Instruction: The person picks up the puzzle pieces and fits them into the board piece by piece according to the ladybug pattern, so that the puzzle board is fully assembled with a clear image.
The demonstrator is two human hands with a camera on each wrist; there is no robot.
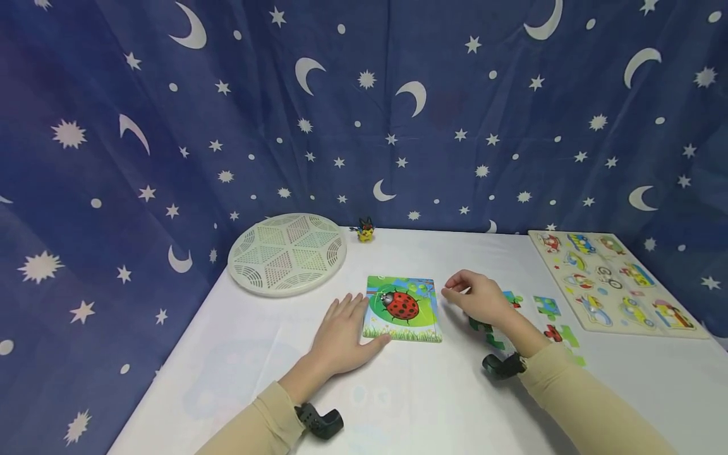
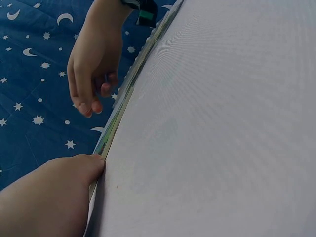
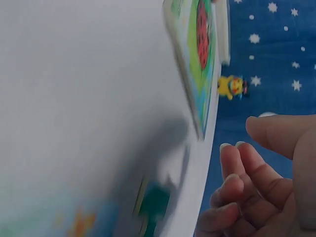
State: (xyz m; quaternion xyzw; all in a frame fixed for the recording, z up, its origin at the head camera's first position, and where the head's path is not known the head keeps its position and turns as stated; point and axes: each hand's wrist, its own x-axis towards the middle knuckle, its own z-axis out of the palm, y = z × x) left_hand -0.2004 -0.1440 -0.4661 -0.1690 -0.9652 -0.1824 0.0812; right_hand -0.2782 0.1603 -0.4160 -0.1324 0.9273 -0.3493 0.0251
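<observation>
1. Ladybug puzzle (image 1: 400, 306): flat on white table (image 1: 409, 398), between both hands; directly right of left fingertips, just left of right hand. Red, black-spotted beetle on green, with grass along near edge.
2. Left hand (image 1: 338, 344): back upward, fingers straight and slightly spread along puzzle's left side, thumb stretched out and touching near edge.
3. Right hand (image 1: 480, 298): raised above table, near puzzle's right side; fingers loosely curled, thumb well apart from fingertips in right wrist view, gap between bare.
4. Loose puzzle pieces: dark green piece (image 1: 495, 341) below right hand, partly hidden; blue-and-orange piece (image 1: 547, 306) and red-and-green piece (image 1: 569, 336) to right of same hand.
5. Vehicle board (image 1: 617, 281): well to right of right hand and farther back.
6. Round pale perforated disc (image 1: 287, 253): beyond left hand, toward its left.
7. Small yellow figurine (image 1: 366, 234): well beyond left fingertips, near dark blue curtain (image 1: 364, 126) with moons and stars.
8. Black wrist devices (image 1: 324, 424): one behind each hand, beside beige sleeves (image 1: 591, 392).
</observation>
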